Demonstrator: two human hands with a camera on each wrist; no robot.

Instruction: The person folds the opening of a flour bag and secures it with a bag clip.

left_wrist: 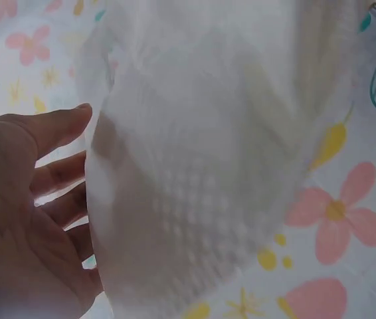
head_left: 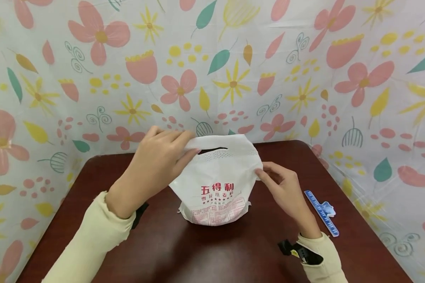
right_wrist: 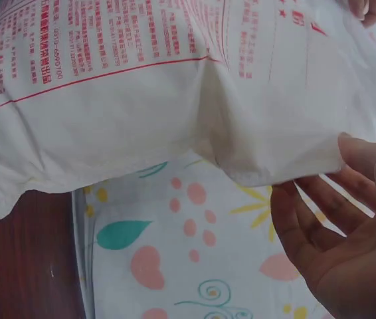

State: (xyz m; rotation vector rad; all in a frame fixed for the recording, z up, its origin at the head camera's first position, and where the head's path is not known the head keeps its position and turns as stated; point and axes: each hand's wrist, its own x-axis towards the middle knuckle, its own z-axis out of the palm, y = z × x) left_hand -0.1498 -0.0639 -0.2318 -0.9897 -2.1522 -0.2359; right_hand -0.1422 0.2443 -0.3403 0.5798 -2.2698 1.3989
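A white bag (head_left: pixel 216 173) with red print is upright at the frame's centre; whether its base touches the dark table (head_left: pixel 156 247) is unclear. The left hand (head_left: pixel 161 157) grips its handle, upper left; the right hand (head_left: pixel 281 184) pinches its right edge, seemingly keeping the soft top spread.

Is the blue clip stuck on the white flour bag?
No, the blue clip lies on the dark red table, apart from the white flour bag.

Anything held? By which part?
White bag: left hand grips its top at the left end of the handle slot; right hand pinches its right side edge.
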